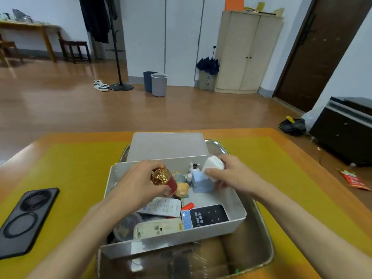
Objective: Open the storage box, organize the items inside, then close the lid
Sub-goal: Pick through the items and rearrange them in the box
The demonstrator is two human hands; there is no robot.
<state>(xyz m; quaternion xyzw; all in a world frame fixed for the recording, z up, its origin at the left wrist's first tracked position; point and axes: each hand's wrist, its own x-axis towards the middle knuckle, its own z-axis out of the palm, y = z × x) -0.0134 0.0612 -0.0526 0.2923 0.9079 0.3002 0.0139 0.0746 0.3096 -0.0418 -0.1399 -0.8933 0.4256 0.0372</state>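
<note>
Head view of a storage box (237,215) standing open in a metal tray (263,234) on a yellow-topped table (80,168). Its lid (167,147) lies flat just behind it, on the tray's far end. The left hand (141,184) grips a red can with a gold knobbed cap (163,179), held tilted above the box's middle. The right hand (235,176) grips a white packet (213,170) over the far right corner, touching a pale blue carton (201,183) that stands inside. Between the two hands lie a small toy bear (182,190) and a small white bottle (193,168). Nearer the viewer, partly hidden by the left forearm: a white remote control (165,207), a black card-like device (209,215), a cream flat pack (159,228) and an orange pen-like thing (187,206). A black phone (26,220) rests on the table, well left of the tray.
</note>
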